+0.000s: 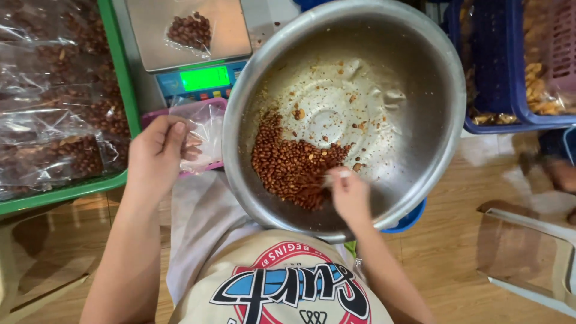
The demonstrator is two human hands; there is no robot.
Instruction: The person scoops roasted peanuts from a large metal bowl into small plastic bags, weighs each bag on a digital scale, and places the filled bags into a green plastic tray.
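Left hand grips clear bag | right hand pinches nuts in bowl | nuts might spill beside the bag

Inside the steel bowl the far and right-hand floor lies bare — only crumbs there — while peanuts heap its near left. Left of the bowl, the scale and green tray crowd close — a narrow gap.

Wooden floor under green tray, blue crates
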